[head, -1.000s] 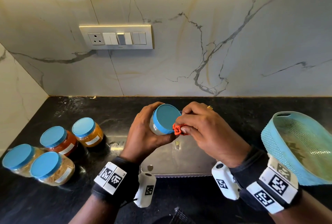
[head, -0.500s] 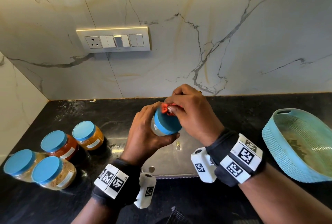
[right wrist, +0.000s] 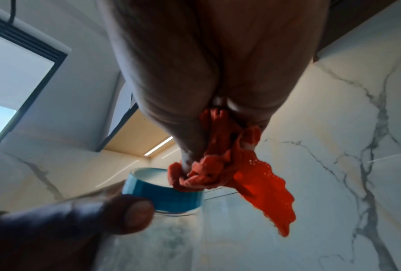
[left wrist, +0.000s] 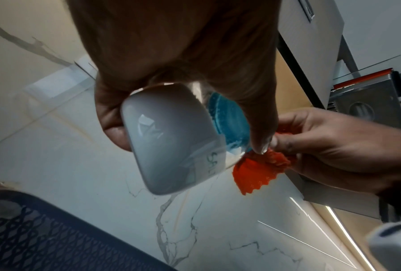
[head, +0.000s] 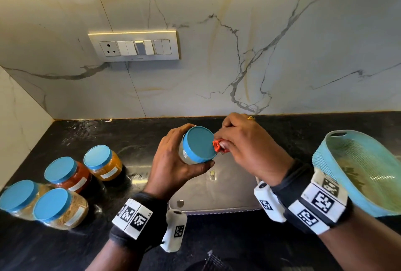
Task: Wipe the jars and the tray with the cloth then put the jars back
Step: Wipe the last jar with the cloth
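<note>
- the left hand is curled round a clear plastic jar with a blue screw lid, held in the air at the middle of the head view, tilted so the lid faces the camera; fingers wrap the far side and the thumb lies along the near side.
- the right hand pinches a bunched orange cloth between thumb and fingertips and presses it against the right edge of the blue lid; a gold ring sits on one finger.
- in the right wrist view a loose scalloped end of the cloth hangs below the pinch, clear of the jar.
- in the left wrist view the jar shows pale contents and a label with handwriting i cannot read.
- under both hands, at lower centre, a flat shiny metal tray lies on the black stone counter.
- at the lower left of the frame four more blue-lidded jars stand on the counter: an orange-filled jar, a red-filled jar, and two pale-grain jars just beside each other.
- at the right edge, a light blue perforated plastic basket sits tilted.
- a white switch panel with a socket is on the marble wall, upper left.
</note>
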A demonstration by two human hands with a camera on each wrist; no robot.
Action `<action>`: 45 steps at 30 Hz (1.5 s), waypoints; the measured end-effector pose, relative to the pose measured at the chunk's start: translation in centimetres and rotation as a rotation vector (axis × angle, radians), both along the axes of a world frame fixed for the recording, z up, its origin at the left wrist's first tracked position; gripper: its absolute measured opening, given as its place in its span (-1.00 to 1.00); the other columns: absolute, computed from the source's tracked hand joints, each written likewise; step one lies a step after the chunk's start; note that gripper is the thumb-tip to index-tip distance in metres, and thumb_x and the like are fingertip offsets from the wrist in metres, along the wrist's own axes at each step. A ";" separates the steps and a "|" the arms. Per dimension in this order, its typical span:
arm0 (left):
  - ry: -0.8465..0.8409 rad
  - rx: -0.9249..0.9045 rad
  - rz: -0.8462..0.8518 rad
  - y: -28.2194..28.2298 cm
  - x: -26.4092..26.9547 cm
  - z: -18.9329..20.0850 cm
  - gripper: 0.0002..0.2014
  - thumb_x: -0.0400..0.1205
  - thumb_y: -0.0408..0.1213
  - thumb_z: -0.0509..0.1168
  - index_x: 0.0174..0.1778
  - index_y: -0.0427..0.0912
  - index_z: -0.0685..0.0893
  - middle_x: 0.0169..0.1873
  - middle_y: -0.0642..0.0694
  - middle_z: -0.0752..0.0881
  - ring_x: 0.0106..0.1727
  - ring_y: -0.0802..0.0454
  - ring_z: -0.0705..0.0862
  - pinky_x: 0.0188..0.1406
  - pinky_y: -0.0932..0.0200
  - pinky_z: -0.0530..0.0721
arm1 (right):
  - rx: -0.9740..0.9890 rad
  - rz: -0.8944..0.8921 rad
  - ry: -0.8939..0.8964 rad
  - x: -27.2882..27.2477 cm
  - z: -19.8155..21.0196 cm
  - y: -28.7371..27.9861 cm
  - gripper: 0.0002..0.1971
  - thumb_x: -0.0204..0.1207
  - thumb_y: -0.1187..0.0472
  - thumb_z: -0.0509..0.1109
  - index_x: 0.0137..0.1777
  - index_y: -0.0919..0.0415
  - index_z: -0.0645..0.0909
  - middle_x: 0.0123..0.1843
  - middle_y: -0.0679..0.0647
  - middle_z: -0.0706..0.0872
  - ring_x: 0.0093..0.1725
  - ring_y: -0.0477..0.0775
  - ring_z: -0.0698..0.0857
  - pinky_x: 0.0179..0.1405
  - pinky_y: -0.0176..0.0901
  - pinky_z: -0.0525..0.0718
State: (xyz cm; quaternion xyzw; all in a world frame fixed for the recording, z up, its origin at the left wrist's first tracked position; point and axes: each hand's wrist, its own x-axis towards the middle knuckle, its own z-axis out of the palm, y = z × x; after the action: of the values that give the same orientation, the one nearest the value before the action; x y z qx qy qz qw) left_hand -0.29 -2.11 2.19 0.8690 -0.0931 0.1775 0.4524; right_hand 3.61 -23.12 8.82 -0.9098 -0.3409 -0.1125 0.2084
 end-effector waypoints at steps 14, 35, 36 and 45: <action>-0.026 -0.085 -0.014 0.2 -0.1 1.4 -0.26 0.30 0.16 0.62 0.41 0.15 0.58 0.28 0.11 0.74 0.31 0.06 0.73 0.31 -0.13 0.72 | 0.226 0.106 0.105 -2.3 1.7 3.3 -0.83 0.44 0.33 0.53 0.00 0.14 0.82 -0.03 0.06 0.67 -0.03 0.06 0.66 0.01 -0.26 0.54; 0.070 -0.212 -0.061 -1.3 -0.4 1.8 -0.32 0.28 0.06 0.64 0.35 0.11 0.64 0.15 0.15 0.79 0.17 0.11 0.78 0.08 0.27 0.70 | 0.262 0.036 0.062 -0.8 1.5 4.1 -0.77 0.49 0.34 0.53 0.12 0.11 0.81 0.00 0.03 0.68 -0.01 0.05 0.70 0.06 -0.09 0.70; 0.076 -0.223 -0.053 -1.1 -0.5 1.8 -0.31 0.27 0.06 0.63 0.34 0.12 0.64 0.14 0.13 0.79 0.16 0.11 0.78 0.06 0.28 0.71 | 0.254 0.082 0.065 -1.3 1.4 4.0 -0.77 0.48 0.36 0.52 0.09 0.12 0.81 -0.02 0.04 0.67 -0.03 0.04 0.69 0.05 -0.15 0.67; 0.141 -0.281 -0.079 -1.5 -1.2 0.7 -0.26 0.25 0.07 0.72 0.37 0.17 0.63 0.19 0.11 0.79 0.23 0.02 0.76 0.25 0.05 0.74 | 0.203 0.016 0.096 0.4 1.2 2.0 -0.79 0.45 0.33 0.58 0.06 0.11 0.82 -0.01 0.06 0.72 -0.01 0.09 0.73 0.02 0.11 0.75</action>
State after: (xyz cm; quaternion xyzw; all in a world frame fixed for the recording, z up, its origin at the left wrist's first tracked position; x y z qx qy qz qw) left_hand -1.47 -3.62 2.88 0.8033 -0.0695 0.1093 0.5814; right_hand 4.02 -21.17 10.07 -0.8857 -0.3246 -0.1011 0.3163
